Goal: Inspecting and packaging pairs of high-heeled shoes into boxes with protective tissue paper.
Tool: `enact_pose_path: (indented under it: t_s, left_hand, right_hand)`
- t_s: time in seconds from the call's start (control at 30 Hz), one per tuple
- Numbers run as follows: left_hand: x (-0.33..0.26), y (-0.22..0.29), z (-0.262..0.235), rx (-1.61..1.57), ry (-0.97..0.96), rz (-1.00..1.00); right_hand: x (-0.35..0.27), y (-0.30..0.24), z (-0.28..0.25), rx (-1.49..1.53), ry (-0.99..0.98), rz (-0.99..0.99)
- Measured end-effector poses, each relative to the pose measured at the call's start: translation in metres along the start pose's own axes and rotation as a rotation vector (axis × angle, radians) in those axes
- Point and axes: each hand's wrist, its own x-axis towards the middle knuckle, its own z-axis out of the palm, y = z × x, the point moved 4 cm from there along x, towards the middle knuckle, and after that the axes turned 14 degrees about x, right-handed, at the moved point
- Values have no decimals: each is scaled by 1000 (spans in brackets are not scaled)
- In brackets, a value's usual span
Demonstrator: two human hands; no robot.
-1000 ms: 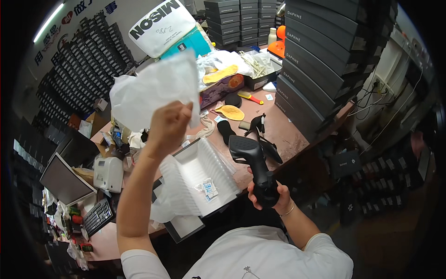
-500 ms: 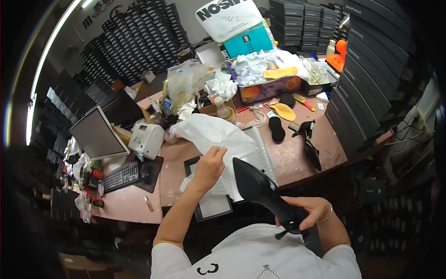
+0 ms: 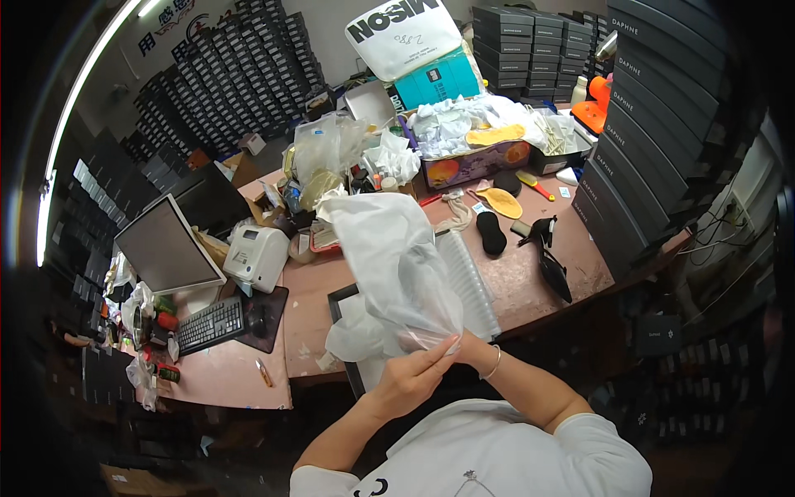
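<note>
A thin white bag hangs spread in front of me above the table. Its mouth is pinched at the edge by my left hand, whose fingers are closed. My right hand reaches into that mouth, its fingers mostly hidden by the bag. A dark shape, the black high-heeled shoe, shows faintly through the thin material. Another black high-heeled shoe lies on the table to the right. Under the bag is an open shoebox with white paper in it.
Ribbed clear plastic sheeting lies beside the bag. A black brush-like pad and yellow insole are farther back. Tall stacked shoeboxes border the right. To the left stand a label printer, monitor and keyboard.
My right hand has brought the shoe left and into the bag, which now covers it. My left hand has come down and right to the bag's mouth beside my right hand.
</note>
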Motion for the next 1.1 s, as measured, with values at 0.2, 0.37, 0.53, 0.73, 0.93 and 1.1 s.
enact_pose_path:
  t_s: [0.2,0.37,0.53,0.73,0.93,1.1]
  left_hand:
    - [-18,2,-9,-26,145,-15]
    - [-9,21,1,-139,252,75]
    - [-15,56,15,-293,48,269]
    - [-37,43,25,-360,-263,64]
    - [-32,-38,49,-1548,420,-1081]
    - [4,-88,-1,-1218,801,-1076]
  right_hand:
    - [21,-38,2,1150,82,547]
    - [13,-3,7,30,-96,191]
    - [34,-76,21,-326,7,296]
    - [36,-54,6,-19,31,268]
    - [10,-33,15,-162,21,157]
    - [-7,-62,-56,-43,-12,233]
